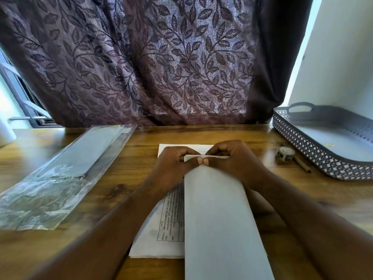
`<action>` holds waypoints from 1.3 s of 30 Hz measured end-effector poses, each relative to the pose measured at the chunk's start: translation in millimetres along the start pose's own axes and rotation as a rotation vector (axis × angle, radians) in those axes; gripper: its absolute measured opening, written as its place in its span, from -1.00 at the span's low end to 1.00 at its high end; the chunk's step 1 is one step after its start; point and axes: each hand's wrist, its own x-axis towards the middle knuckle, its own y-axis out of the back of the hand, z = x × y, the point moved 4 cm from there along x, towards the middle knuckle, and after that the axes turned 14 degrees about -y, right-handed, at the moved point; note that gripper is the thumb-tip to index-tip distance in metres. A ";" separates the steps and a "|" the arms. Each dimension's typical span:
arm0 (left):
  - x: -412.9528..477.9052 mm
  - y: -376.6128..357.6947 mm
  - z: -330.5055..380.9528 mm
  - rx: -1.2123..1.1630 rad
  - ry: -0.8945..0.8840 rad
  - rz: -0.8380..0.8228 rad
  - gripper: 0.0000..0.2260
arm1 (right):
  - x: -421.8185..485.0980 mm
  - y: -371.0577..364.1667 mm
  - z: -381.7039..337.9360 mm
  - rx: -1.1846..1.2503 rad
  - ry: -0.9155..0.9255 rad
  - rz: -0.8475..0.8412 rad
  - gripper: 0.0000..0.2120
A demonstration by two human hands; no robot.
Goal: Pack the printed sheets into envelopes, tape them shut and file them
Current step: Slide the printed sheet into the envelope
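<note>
With left hand (171, 165) and right hand (234, 161) curled, pinching the white envelope (218, 209) by its far edge at centre frame atop the printed sheet (161, 231), crease evenly outward with the 2 thumbs before reaching right for the tape roll (285, 153).

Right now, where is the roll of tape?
In the head view, the tape roll sits on the right, between the right hand and the grey basket.
</note>
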 end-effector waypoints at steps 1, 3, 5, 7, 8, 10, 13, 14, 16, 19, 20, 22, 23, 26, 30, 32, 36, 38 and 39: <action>-0.4 -0.1 0.6 0.018 -0.012 -0.004 -0.88 | 0.7 0.2 -0.1 -0.027 0.001 0.008 -0.89; -0.7 -0.2 1.2 0.031 -0.021 -0.014 -0.89 | 1.8 1.4 -0.6 -0.045 0.011 0.015 -0.91; 0.1 -0.2 2.5 0.062 -0.042 -0.010 -0.93 | 2.5 1.3 -1.8 -0.032 0.021 0.000 -0.94; 0.1 0.6 3.6 0.074 -0.049 0.014 -0.96 | 3.1 -0.1 -3.1 -0.010 0.015 -0.033 -0.96; 0.1 1.4 3.8 0.074 -0.038 0.027 -0.97 | 2.6 0.1 -3.3 0.005 0.000 -0.049 -0.96; 0.1 4.8 2.7 0.065 -0.006 0.052 -0.98 | 0.9 3.5 -2.5 0.051 -0.053 -0.073 -0.94; -1.1 9.7 3.8 0.006 0.043 0.096 -0.98 | -2.6 13.0 4.3 0.190 -0.183 -0.122 -0.90; -1.9 9.9 4.7 -0.029 0.060 0.108 -0.96 | -3.2 15.2 7.1 0.242 -0.223 -0.138 -0.91; -3.1 9.0 5.7 -0.080 0.085 0.119 -0.94 | -3.5 16.1 11.1 0.305 -0.274 -0.157 -0.94; -3.0 8.5 3.7 -0.112 0.111 0.129 -0.89 | -2.2 15.0 16.5 0.375 -0.328 -0.172 -0.94; -3.0 9.4 2.8 -0.119 0.120 0.130 -0.87 | -1.9 14.8 17.5 0.404 -0.340 -0.181 -0.93; -2.7 9.9 2.8 -0.114 0.125 0.126 -0.82 | -1.9 15.8 19.1 0.446 -0.354 -0.189 -0.89; -2.7 9.9 2.6 -0.112 0.125 0.127 -0.80 | -1.9 16.1 19.0 0.456 -0.355 -0.189 -0.89; -4.3 6.8 2.1 -0.163 0.149 0.127 -0.76 | -1.3 15.1 19.8 0.473 -0.368 -0.183 -0.89; -5.5 4.1 1.8 -0.293 0.229 0.136 -0.79 | 0.9 17.5 25.2 0.506 -0.419 -0.125 -0.89; -9.3 0.7 2.9 -0.399 0.313 0.047 -0.82 | 2.9 24.4 29.0 0.542 -0.454 -0.038 -0.90; -20.1 -9.0 13.1 -0.529 0.431 -0.235 -0.77 | 3.5 45.2 35.4 0.702 -0.501 0.196 -0.92; -20.4 -7.7 14.5 -0.477 0.400 -0.272 -0.75 | -0.9 53.0 34.5 0.788 -0.501 0.278 -0.91; -19.3 -6.5 14.5 -0.443 0.375 -0.260 -0.72 | -2.6 54.3 32.5 0.859 -0.478 0.287 -0.86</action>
